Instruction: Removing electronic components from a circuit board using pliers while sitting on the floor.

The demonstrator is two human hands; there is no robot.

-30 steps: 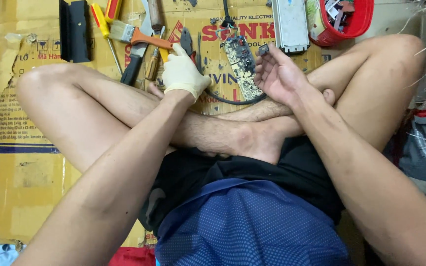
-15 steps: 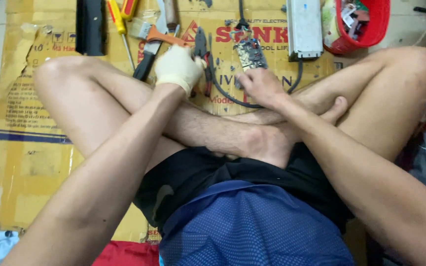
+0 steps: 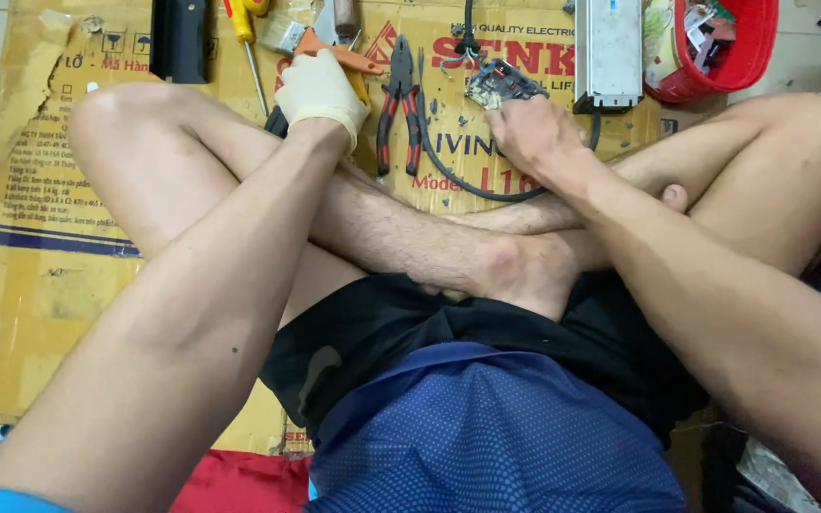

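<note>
My gloved left hand (image 3: pixel 320 90) rests curled on an orange-handled tool (image 3: pixel 334 57), bare right hand (image 3: pixel 529 133) pinching the light, fragile circuit board (image 3: pixel 498 85) near the cardboard's (image 3: pixel 49 237) far edge, best held by edges.

The gloved left hand (image 3: pixel 320 90) covers most of an orange-handled tool (image 3: pixel 334 55); its kind is unclear. The right hand (image 3: pixel 529 133) hides the circuit board's (image 3: pixel 498 84) near part. The top edge crops the screwdriver (image 3: pixel 244 38), grey metal box (image 3: pixel 608 47) and red basket (image 3: pixel 729 57).

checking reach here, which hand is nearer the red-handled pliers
Left. The gloved left hand sits just beside the pliers; the bare right hand rests farther off, at the circuit board.
</note>
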